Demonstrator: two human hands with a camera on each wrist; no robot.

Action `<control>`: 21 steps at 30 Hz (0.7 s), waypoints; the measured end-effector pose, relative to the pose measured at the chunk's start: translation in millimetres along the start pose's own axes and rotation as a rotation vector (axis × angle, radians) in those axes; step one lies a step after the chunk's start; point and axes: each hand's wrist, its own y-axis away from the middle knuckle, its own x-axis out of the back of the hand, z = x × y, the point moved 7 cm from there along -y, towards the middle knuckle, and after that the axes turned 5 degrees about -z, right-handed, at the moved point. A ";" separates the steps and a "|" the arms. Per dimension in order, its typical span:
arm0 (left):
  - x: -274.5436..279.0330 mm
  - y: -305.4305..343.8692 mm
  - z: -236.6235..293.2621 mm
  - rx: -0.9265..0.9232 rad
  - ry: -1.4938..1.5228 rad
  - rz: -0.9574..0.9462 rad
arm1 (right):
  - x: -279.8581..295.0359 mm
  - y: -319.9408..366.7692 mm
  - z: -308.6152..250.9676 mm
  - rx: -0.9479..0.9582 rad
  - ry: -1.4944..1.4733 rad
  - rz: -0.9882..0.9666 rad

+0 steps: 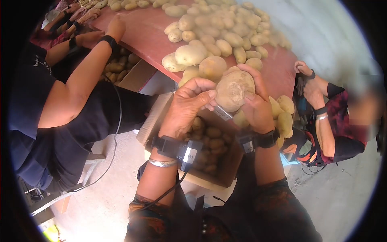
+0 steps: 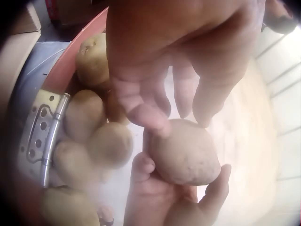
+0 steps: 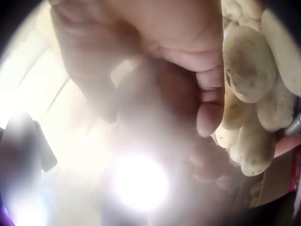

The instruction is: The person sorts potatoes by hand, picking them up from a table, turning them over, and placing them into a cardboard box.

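Note:
One large potato [image 1: 236,90], with a rough scarred patch facing up, is between both hands over the table's near edge. The right hand [image 1: 260,107] grips it, with fingers round the far side and the thumb on the near face. From the other side, the left hand [image 1: 187,105] pinches its edge between thumb and fingertips. In the left wrist view, the left fingertips meet the top of the potato [image 2: 186,153], and the other hand cups it below. Glare and the right hand hide most of it in the right wrist view.
Many potatoes [image 1: 231,38] lie on the red table [image 1: 133,28]. A metal latch [image 2: 43,136] is on its edge. Below the hands stands a cardboard box [image 1: 225,167] containing potatoes, another box [image 1: 137,76] to its left. People sit at both sides; a cable [image 1: 119,125] hangs at left.

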 end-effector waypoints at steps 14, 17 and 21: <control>-17.0 8.4 2.2 -0.001 -0.278 0.018 | -11.1 8.2 -7.9 0.093 0.293 -0.112; -18.6 11.7 2.7 0.029 -0.266 0.003 | -14.4 14.3 -7.6 0.001 0.224 -0.019; -20.4 15.3 5.5 0.079 -0.314 -0.066 | -15.5 17.8 -11.6 0.003 0.247 -0.062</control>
